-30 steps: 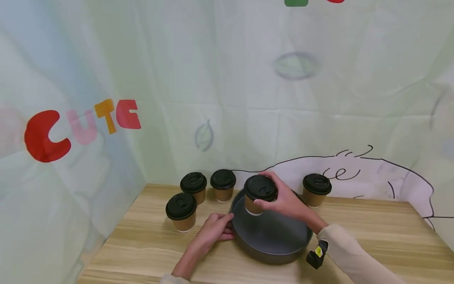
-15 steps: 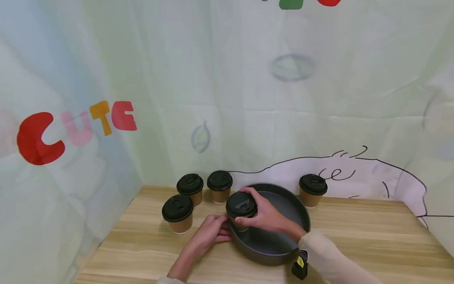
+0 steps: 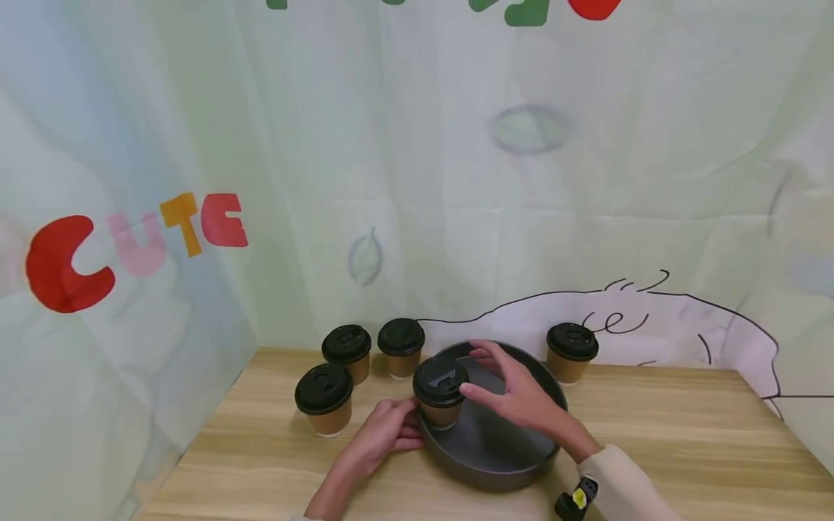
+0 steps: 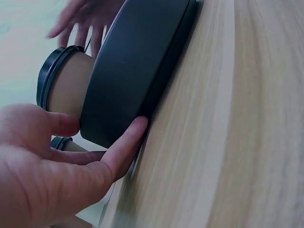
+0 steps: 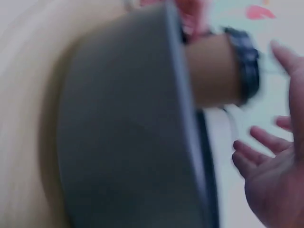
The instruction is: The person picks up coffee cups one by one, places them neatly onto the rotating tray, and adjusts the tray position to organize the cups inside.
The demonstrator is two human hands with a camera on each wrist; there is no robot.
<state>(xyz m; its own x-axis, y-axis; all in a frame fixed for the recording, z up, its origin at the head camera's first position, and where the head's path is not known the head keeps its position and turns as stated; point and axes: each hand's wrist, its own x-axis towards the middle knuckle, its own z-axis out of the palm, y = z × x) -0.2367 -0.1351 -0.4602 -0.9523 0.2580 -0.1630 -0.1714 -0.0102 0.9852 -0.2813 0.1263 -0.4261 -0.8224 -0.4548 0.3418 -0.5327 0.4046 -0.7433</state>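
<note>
A paper coffee cup [image 3: 440, 414] with a black lid stands upright inside the left part of the dark round pan [image 3: 491, 479]. My left hand [image 3: 384, 434] holds the pan's left side, its thumb at the rim and a finger low on the wall [image 4: 128, 71] in the left wrist view. Just right of the cup, my right hand [image 3: 521, 398] is spread with nothing in it. The right wrist view shows gaps between those fingers [image 5: 266, 142] and the cup's lid [image 5: 248, 66].
Three more lidded cups stand left of the pan: a front one [image 3: 323, 398], one behind it [image 3: 347, 353] and one farther back [image 3: 401, 347]. Another cup [image 3: 571, 352] is behind the pan's right side. A printed curtain [image 3: 456, 217] rises behind the wooden table [image 3: 664, 434].
My right hand has brought the cup left and down into the pan, then let go and drawn off to the right. The left hand stays at the pan.
</note>
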